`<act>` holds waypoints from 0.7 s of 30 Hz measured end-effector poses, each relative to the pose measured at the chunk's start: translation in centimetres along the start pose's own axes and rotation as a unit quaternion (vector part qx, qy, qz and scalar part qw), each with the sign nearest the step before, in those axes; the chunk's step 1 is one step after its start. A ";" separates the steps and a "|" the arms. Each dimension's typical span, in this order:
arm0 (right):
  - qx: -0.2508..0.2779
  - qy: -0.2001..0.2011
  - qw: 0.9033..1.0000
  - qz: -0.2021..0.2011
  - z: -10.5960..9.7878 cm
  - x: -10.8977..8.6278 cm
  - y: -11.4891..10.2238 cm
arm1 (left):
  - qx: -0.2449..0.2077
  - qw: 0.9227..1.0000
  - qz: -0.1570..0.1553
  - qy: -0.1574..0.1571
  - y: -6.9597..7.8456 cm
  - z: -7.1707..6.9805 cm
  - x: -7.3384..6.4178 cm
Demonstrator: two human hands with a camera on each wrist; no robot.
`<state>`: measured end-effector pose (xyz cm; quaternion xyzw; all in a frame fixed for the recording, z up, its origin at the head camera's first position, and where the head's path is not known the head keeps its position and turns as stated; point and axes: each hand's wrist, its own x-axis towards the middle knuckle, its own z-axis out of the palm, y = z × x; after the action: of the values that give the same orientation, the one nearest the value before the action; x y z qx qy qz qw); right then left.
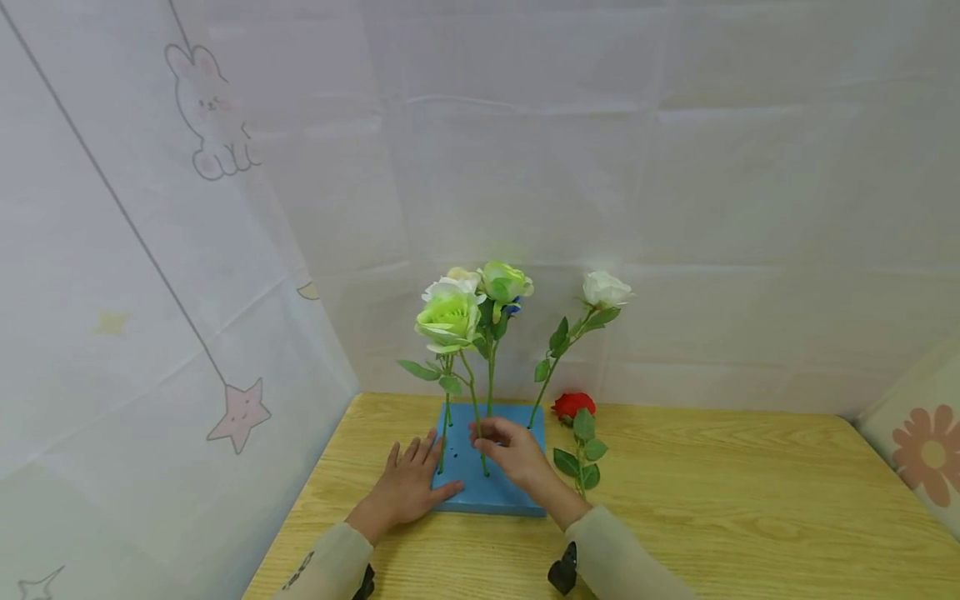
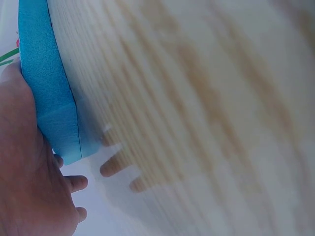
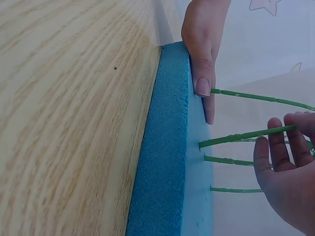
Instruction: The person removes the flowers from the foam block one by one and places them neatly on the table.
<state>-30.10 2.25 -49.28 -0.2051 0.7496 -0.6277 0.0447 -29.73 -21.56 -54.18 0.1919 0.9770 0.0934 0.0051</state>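
A blue foam block (image 1: 498, 496) lies on the table with several artificial roses standing in it. My left hand (image 1: 408, 483) rests flat on its left side, fingers spread, thumb along the front edge. With thumb and fingertips my right hand (image 1: 517, 450) pinches a green stem (image 3: 246, 134), whose lower end sits in a hole near the front of the block. That stem leads up toward a large light-green rose (image 1: 448, 321). Behind it stand another green rose (image 1: 504, 283) and a whitish bloom (image 1: 459, 279), with a bit of blue flower (image 1: 513, 307) showing.
A white rose (image 1: 606, 290) leans right from the block's back right corner. Beside the block, a red rose (image 1: 574, 405) with leaves lies on the wood-grain table (image 1: 720, 492). Pale printed cloth (image 1: 510, 183) hangs behind and along the left side.
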 end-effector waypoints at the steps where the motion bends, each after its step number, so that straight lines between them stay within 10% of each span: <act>1: -0.002 0.001 1.000 0.001 0.0 0.0 0.0 | -0.002 1.000 0.000 -0.001 0.0 0.0 0.0; 21: 0.034 0.014 0.999 0.002 -0.5 0.1 -1.0 | 0.007 1.000 -0.018 -0.002 -0.8 1.3 0.6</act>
<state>-30.15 2.57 -48.13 -0.1931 0.7286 -0.6557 0.0429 -30.48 -21.83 -55.61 0.1744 0.9809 0.0861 0.0075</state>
